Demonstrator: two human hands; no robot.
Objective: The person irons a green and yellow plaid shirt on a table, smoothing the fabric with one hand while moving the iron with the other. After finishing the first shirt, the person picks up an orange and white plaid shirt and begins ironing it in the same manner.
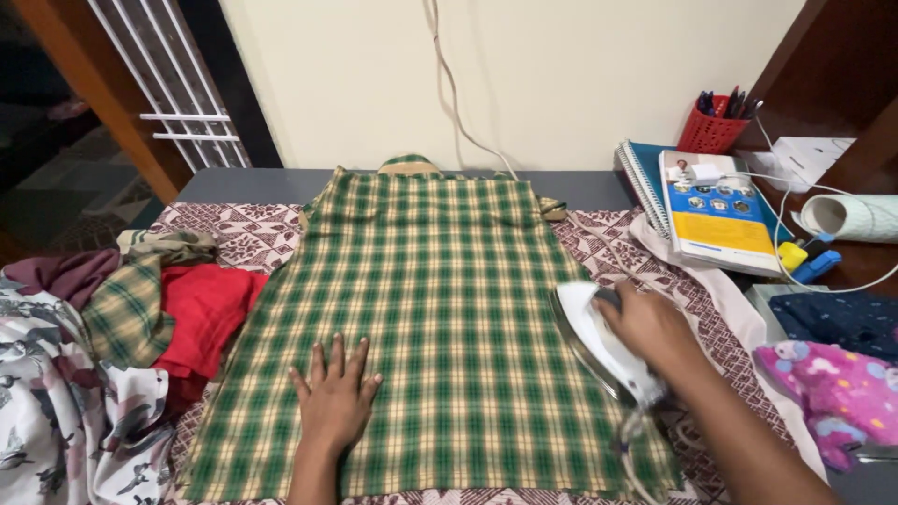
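A green and cream checked shirt lies flat, back up, on a patterned maroon cloth covering the table. My left hand presses flat on the shirt's lower part, fingers spread. My right hand grips the handle of a white electric iron, which sits tilted at the shirt's right edge. The iron's cord trails down toward me.
A heap of clothes, red, checked and floral, lies at the left. Notebooks and a book are stacked at the right, with a red pen holder, a paper roll and a pink garment. A cable hangs on the wall.
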